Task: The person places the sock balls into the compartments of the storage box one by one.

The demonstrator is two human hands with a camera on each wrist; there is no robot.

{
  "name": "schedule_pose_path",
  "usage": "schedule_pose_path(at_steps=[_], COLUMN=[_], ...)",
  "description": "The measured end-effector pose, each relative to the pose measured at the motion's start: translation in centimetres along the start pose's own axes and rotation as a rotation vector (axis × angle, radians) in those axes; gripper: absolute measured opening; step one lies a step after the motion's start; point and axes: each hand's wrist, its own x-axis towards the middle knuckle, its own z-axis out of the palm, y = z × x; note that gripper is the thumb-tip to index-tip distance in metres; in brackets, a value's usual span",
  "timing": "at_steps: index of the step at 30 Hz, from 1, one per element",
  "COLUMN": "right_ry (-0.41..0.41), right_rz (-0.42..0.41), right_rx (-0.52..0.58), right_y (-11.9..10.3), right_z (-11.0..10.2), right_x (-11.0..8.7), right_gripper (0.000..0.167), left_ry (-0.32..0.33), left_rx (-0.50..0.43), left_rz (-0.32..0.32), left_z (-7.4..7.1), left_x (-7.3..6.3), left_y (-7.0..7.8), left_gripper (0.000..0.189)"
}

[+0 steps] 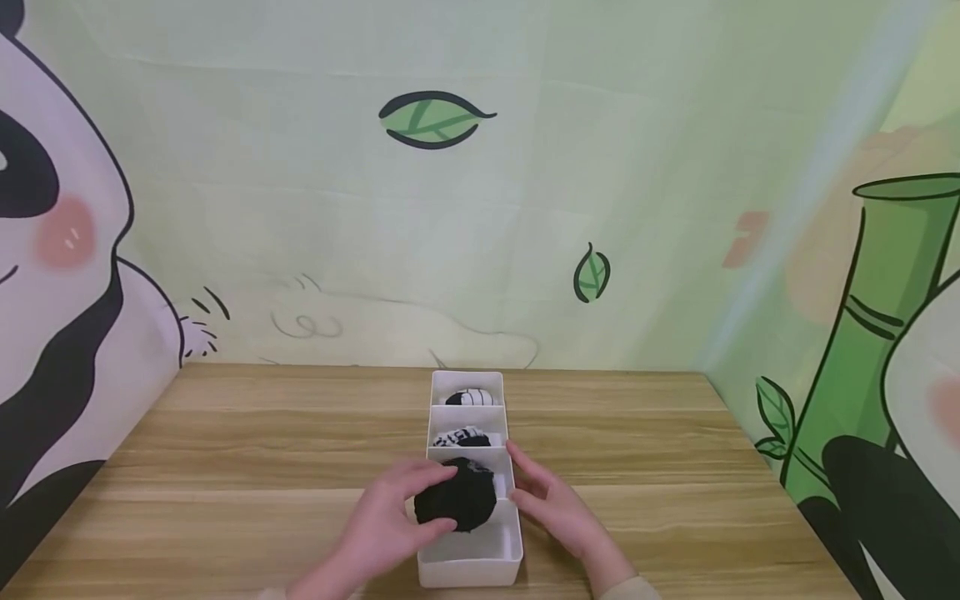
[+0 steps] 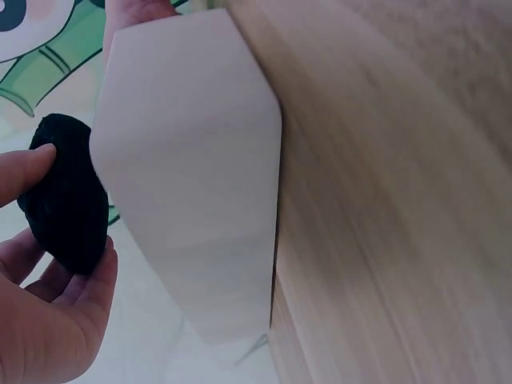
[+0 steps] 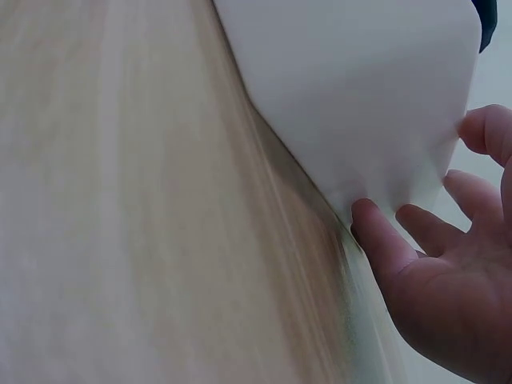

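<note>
My left hand (image 1: 390, 508) pinches a black rolled-up sock (image 1: 457, 500) between thumb and fingers. The sock is over the near part of a long white divided box (image 1: 470, 575), overlapping its third compartment and the front one in the head view. In the left wrist view the sock (image 2: 68, 200) is above the box's rim, beside its wall (image 2: 192, 160). My right hand (image 1: 558, 508) rests its fingertips against the box's right side. Seen from the right wrist, the fingers (image 3: 380, 236) are spread along the white wall (image 3: 360, 96).
In the box's back compartment lies a white rolled sock with black lines (image 1: 472, 397). The one before it holds a black-and-white patterned sock (image 1: 462, 436). The box stands on a wooden table (image 1: 300, 450), its far end near a green cartoon panda backdrop (image 1: 637, 167).
</note>
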Motion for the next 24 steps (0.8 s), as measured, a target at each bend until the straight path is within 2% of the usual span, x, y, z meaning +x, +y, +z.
schedule_pose_path(at_steps=[4, 11, 19, 24], right_ry=[0.003, 0.0, -0.026, -0.02], right_rz=[0.007, 0.003, -0.016, -0.005], right_rx=[-0.008, -0.005, 0.015, 0.003], right_y=[0.0, 0.1, 0.4, 0.3], right_z=[0.0, 0.0, -0.1, -0.1], right_x=[0.1, 0.0, 0.1, 0.1], right_gripper=[0.065, 0.066, 0.066, 0.066], left_ry=[-0.011, -0.063, -0.09, -0.082], left_rx=[0.005, 0.029, 0.096, 0.128], left_rz=[-0.002, -0.061, -0.041, -0.002], left_z=[0.5, 1.2, 1.9, 2.2], left_x=[-0.2, -0.3, -0.7, -0.8], left_y=[0.3, 0.8, 1.0, 0.8], left_gripper=[0.051, 0.05, 0.049, 0.048])
